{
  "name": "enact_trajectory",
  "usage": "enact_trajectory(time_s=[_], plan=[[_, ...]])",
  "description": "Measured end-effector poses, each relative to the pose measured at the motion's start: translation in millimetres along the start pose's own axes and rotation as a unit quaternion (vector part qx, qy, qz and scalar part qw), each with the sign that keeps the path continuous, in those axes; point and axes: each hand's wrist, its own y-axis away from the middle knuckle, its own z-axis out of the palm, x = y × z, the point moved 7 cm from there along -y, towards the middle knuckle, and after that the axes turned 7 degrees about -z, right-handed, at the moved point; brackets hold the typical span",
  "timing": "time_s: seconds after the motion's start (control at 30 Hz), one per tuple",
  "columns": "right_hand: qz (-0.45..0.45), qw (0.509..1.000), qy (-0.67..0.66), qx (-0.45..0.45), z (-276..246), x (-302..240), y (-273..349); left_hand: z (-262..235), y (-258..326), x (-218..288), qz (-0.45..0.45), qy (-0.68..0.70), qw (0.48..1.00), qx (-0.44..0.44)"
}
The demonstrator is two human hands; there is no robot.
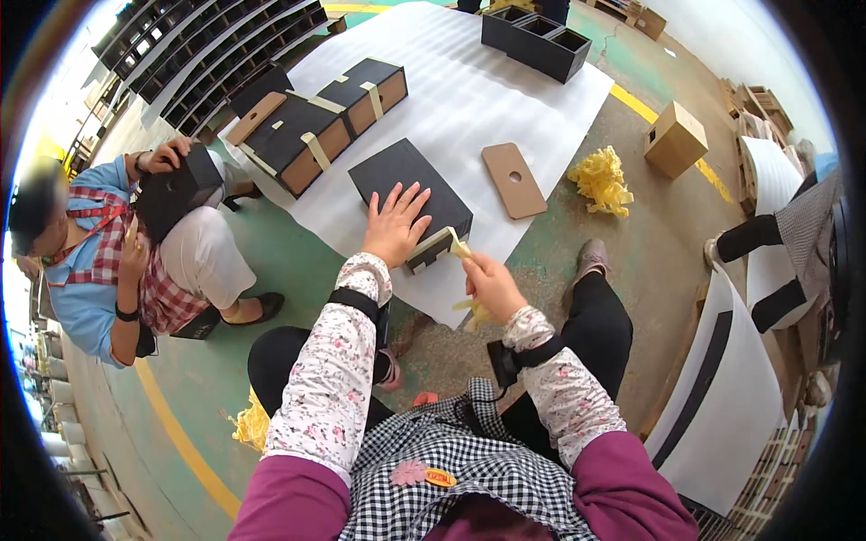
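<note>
My left hand lies flat, fingers spread, on top of a black box that rests on a white foam sheet. My right hand pinches a strip of yellowish tape that runs from the box's near corner toward me. More crumpled tape hangs below that hand. Both forearms wear floral sleeves with black wrist straps.
A person at the left crouches holding another black box. Taped black boxes and a cardboard cutout panel lie on the sheet. A wad of yellow tape, a brown box and black open boxes sit farther off.
</note>
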Motion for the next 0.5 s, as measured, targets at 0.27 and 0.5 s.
enact_trajectory(time_s=[0.27, 0.5], plan=[[0.002, 0.993, 0.081, -0.091, 41, -40, 69, 0, 1, 3, 0.010, -0.004, 1.000, -0.013], [-0.060, 0.956, 0.188, -0.215, 39, -83, 104, 8, 1, 8, -0.011, 0.006, 1.000, -0.028]])
